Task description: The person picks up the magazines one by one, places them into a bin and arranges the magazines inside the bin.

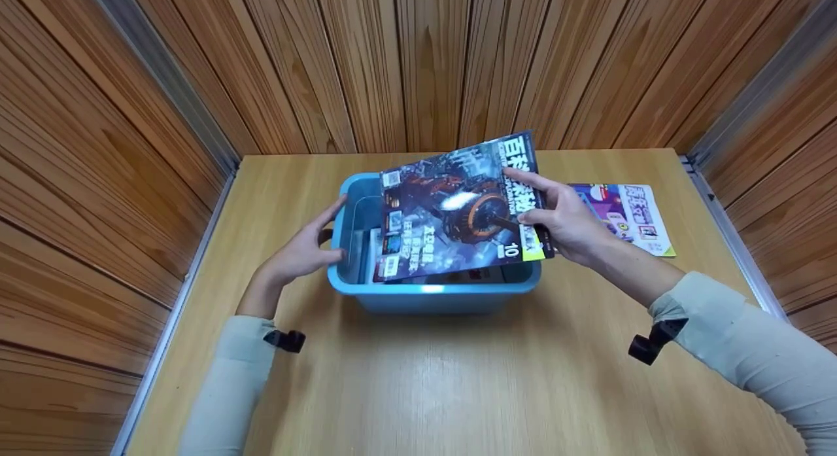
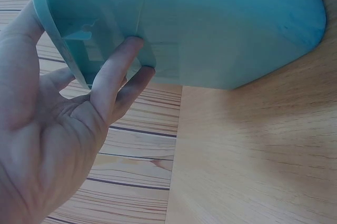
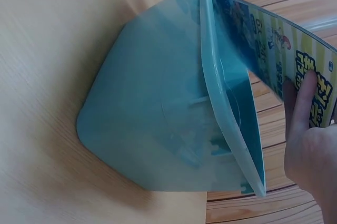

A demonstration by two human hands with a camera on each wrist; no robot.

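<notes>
Magazine (image 1: pixel 458 207) hangs tilted over the blue bin (image 1: pixel 431 292), its long axis running left to right across the opening, right edge pinched by the right hand (image 1: pixel 565 224) above the bin's right wall. Left hand (image 1: pixel 304 250) lies with relaxed fingers against the left wall. Something flat, perhaps another magazine, lies inside. A second magazine (image 1: pixel 631 217) lies on the table (image 1: pixel 458 390), far right.
</notes>
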